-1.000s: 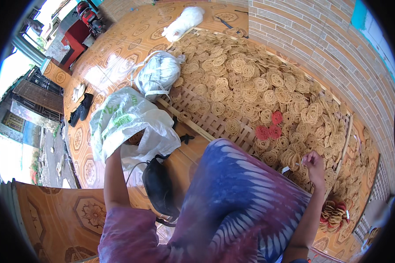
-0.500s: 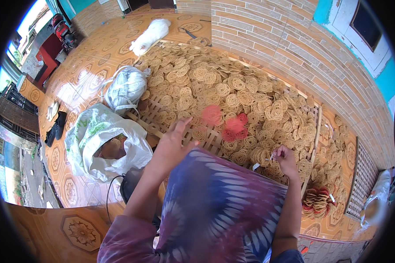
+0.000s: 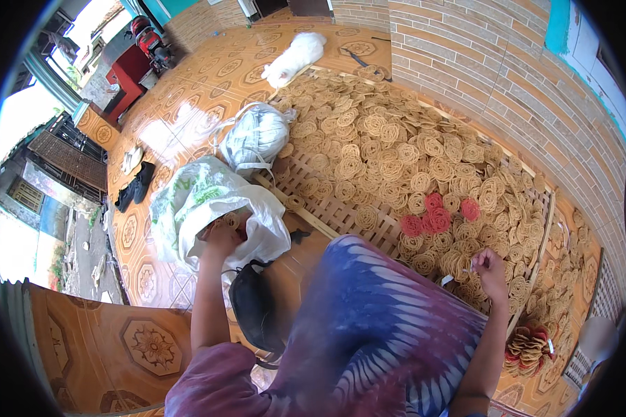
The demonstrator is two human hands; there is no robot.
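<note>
Left hand (image 3: 221,240) in a white plastic bag (image 3: 179,201), right hand (image 3: 492,272) over a woven tray (image 3: 387,226)
On glossy tiles (image 3: 126,233), the slumped bag opens toward the person, long axis slanting away leftward; the left hand's grip cannot be told. Right fingers curl, pinching a pale strip (image 3: 474,265) beside rough, rose-shaped coils (image 3: 453,263).

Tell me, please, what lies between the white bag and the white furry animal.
In the head view, a pale wound bundle and tiled floor lie between the bag and the animal.

Bag (image 3: 181,191) L of rack (image 3: 306,213) w/ discs (image 3: 396,149) on it, bundle (image 3: 257,139) behind bag
</note>
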